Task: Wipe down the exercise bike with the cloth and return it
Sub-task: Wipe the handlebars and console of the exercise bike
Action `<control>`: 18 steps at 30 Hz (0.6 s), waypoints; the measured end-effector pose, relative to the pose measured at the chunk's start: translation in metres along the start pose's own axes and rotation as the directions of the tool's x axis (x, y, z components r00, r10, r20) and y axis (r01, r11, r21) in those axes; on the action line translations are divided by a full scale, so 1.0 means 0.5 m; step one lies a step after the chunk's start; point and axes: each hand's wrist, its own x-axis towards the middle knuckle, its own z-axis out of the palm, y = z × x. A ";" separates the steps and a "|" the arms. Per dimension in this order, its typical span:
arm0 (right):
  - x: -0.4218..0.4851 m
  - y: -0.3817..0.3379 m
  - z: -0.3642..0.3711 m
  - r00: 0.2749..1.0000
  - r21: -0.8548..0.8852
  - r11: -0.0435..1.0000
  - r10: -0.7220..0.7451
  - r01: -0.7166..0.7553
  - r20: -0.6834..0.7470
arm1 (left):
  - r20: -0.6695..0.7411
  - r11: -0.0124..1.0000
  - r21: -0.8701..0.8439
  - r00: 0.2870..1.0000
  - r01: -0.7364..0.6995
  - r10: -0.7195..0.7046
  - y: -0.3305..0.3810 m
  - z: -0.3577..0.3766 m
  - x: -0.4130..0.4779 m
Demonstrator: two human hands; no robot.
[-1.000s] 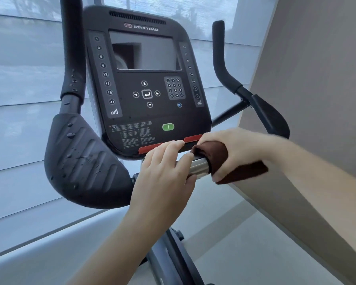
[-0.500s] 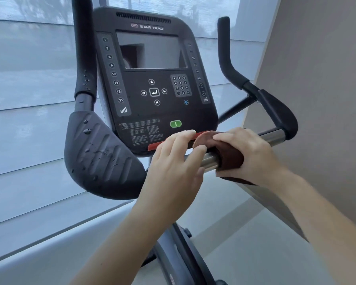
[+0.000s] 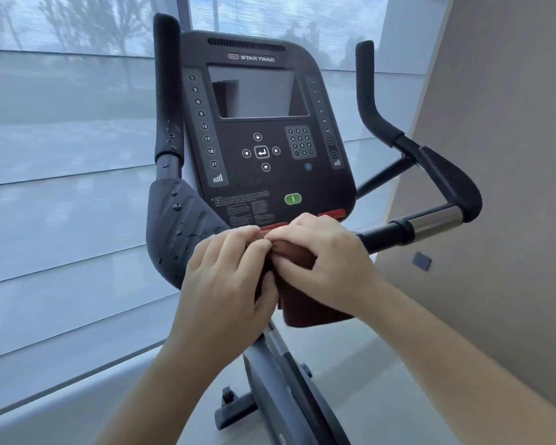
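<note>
Nearest: two bare forearms reach in from the bottom edge & meet at ctr. The left hand (image 3: 225,284) has its fingers curled, tips & thumb pinching the cloth (image 3: 302,303) at its upper left edge. The right hand (image 3: 328,261) arches over the cloth's top fold, fingers bent, gripping it too. The cloth is dark reddish-brown, soft & matte, bunched btwn the hands w/ a flap hanging below the right palm. It sits just below the console's lower edge, at the inner end of the right handlebar.

Under the hands, the exercise bike (image 3: 267,370) shows a grey slanted post going down to a dark base foot (image 3: 235,409) w/ a small wheel, on a pale smooth floor (image 3: 382,396).

Left of the hands: a black rounded elbow pad (image 3: 180,229), ribbed, beaded w/ water drops. To the right, the handlebar grip (image 3: 382,236) is matte black, then a shiny chrome sleeve (image 3: 437,220), ending in a second black pad (image 3: 453,181).

Behind: the console (image 3: 270,175), dark rounded-square plastic, w/ a glossy grey screen (image 3: 257,91), number keypad (image 3: 300,141), oval green button (image 3: 292,199) & red strip (image 3: 331,214) at the bottom. Two foam-covered upright horns (image 3: 166,85) flank it.

Farthest: translucent pleated blinds (image 3: 61,139) and, at right, a beige textured wall (image 3: 495,155).
</note>
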 end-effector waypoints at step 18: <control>-0.006 0.073 -0.048 0.950 -0.088 0.947 0.302 -0.308 -0.073 | 0.000 0.993 0.097 0.997 -0.073 0.073 -0.004 0.002 -0.013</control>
